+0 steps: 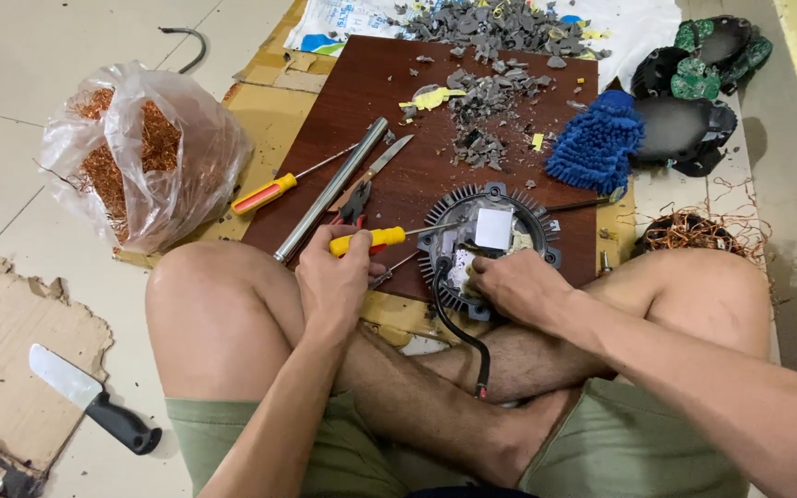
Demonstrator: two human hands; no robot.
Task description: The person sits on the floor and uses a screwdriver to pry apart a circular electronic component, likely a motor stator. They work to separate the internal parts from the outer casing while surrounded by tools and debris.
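Near left, floor: white-bladed, black-handled knife (85,398) on torn cardboard. Centre: left hand (334,281), grip closed around yellow-handled screwdriver (373,241); right hand (514,286), fingers pressed on round black finned lamp housing (489,242), near edge of brown wooden board (389,92). Step judged: prying housing open. Far left: clear bag of copper wire (136,152).

The yellow-handled screwdriver (382,239) lay nearly level, gripped around its handle by the left hand (334,281), its thin shaft pointing right with the tip reaching the edge of the round finned lamp housing (489,242). That housing was dark grey, ringed with radial fins, flat on the brown wooden board (398,101), a white square plate at its centre. The right hand (514,286) pressed on its lower rim. A black cable (461,337) curled out of its lower left side, down over the crossed legs.
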